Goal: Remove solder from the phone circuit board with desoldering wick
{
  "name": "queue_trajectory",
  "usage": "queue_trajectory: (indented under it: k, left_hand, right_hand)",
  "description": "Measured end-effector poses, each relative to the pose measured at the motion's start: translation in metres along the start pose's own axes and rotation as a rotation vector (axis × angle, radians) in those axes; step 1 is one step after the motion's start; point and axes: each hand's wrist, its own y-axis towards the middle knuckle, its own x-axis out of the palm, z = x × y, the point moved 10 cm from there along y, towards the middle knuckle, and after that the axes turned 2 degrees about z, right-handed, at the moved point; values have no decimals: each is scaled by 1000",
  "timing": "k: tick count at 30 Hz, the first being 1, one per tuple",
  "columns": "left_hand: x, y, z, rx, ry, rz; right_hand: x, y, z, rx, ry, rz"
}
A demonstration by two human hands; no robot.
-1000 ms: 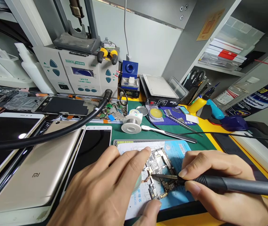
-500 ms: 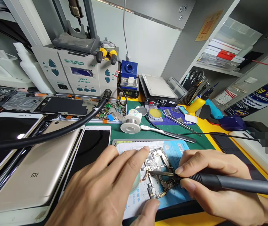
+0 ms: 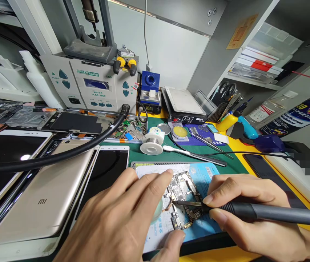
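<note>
My right hand (image 3: pixel 250 211) grips a black soldering iron (image 3: pixel 269 213) like a pen, its tip pointing left onto a phone circuit board (image 3: pixel 183 185). The iron's tip touches the board's left part, at the end of a copper-coloured desoldering braid (image 3: pixel 168 208). That braid runs from a pale green round spool (image 3: pixel 157 214), mostly hidden beneath my left hand (image 3: pixel 122 214). My left fingers curve over the spool, with the thumb on its near side and the index fingertip beside the board. Under the board lies a blue and white card (image 3: pixel 155 241).
Behind stand a solder wire reel (image 3: pixel 151 145), a flux tin (image 3: pixel 180 132), a brush (image 3: pixel 195 156) and tweezers (image 3: pixel 209 143). A thick black hose (image 3: pixel 89 145) crosses above phones (image 3: pixel 35 203) on the left. A hot-air station (image 3: pixel 95 87) and a heating plate (image 3: pixel 187 105) stand farther back.
The camera view has shifted slightly. The iron's tip has moved very little at the braid's end; my left hand stays over the spool.
</note>
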Motion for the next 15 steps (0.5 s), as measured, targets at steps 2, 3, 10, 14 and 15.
queue_trajectory:
  k: [2, 3, 10, 14, 15]
  left_hand:
    - [2, 0, -1, -26, 7, -1]
    - [2, 0, 0, -28, 13, 0]
    - [1, 4, -2, -18, 42, -12]
    - [-4, 0, -3, 9, 46, -12]
    - [-5, -3, -3, 2, 54, -12]
  right_hand:
    - [1, 2, 0, 5, 2, -2]
    - [2, 3, 0, 9, 10, -6]
    - [-7, -1, 15, 105, 134, 35]
    - [-7, -15, 48, 434, 358, 93]
    - [-7, -20, 54, 512, 388, 123]
